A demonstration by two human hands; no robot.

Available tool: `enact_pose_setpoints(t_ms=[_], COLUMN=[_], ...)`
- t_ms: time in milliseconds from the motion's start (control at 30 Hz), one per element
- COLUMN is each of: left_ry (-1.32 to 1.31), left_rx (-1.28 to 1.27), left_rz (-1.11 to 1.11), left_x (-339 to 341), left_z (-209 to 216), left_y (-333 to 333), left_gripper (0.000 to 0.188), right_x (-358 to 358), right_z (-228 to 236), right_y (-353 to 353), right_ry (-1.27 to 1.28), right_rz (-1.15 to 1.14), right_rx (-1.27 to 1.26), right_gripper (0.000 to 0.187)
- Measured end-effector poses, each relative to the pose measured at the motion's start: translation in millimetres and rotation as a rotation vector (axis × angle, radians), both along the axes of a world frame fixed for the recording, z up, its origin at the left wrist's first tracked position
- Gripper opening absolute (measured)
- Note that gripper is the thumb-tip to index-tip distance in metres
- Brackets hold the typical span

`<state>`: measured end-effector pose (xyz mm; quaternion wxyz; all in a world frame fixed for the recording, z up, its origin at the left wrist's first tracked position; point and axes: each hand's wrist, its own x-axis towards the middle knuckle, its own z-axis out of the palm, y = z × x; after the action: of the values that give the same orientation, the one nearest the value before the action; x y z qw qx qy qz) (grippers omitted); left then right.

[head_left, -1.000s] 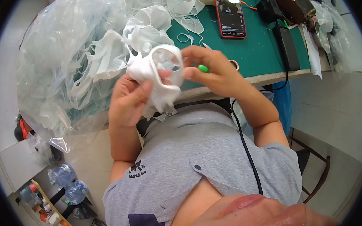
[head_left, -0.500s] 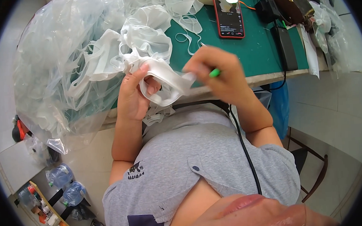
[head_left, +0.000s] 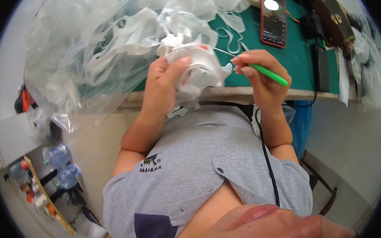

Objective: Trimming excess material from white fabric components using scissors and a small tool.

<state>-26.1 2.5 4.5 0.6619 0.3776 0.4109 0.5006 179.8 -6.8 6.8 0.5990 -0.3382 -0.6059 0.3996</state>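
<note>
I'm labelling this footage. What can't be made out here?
In the head view:
Left fingers: partly behind the white fabric piece.
Green-handled tool: tip too thin to tell if touching fabric.
Clear plastic bag: contents veiled by its folds.
Smartphone: screen partly washed out by glare.

Below-left of the phone [head_left: 273, 21], the cloth [head_left: 205, 68] hides some fingers of the left hand [head_left: 163, 79]. Left of the phone, the frame's top edge cuts off the bag [head_left: 53, 90].
</note>
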Motion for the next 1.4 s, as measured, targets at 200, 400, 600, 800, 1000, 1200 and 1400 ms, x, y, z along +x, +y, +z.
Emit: enact_pose_setpoints(t_ms=[200, 400, 600, 800, 1000, 1200, 1400], left_ry=[-0.031, -0.118, -0.038, 0.009, -0.042, -0.387, -0.569], left_rx=[0.048, 0.027, 0.038, 0.088, 0.037, -0.054, -0.130], left_rz=[-0.124, -0.100, -0.125, -0.076, -0.142, -0.268, -0.298], left_x=[-7, -8, -14, -10, -15, -22, -25], left_z=[1, 6, 2, 3, 4, -3, -1], left_y=[-1, -2, 1, -1, 1, 9, 16], left_gripper=[0.030, 0.030, 0.030, 0.030, 0.032, 0.038, 0.041], right_x=[-8, -10, -9, -11, -8, -20, -24], right_z=[-1, 2, 4, 13, 10, -5, -17], right_y=[8, 15, 17, 20, 19, 16, 14], right_ry=[-0.412, -0.489, -0.527, -0.655, -0.441, -0.145, 0.038], right_rz=[-0.019, 0.002, -0.022, 0.011, 0.082, -0.055, 0.215], right_rx=[0.430, 0.449, 0.493, 0.522, 0.367, -0.011, -0.351], right_gripper=[0.018, 0.018, 0.018, 0.017, 0.012, 0.019, 0.025])
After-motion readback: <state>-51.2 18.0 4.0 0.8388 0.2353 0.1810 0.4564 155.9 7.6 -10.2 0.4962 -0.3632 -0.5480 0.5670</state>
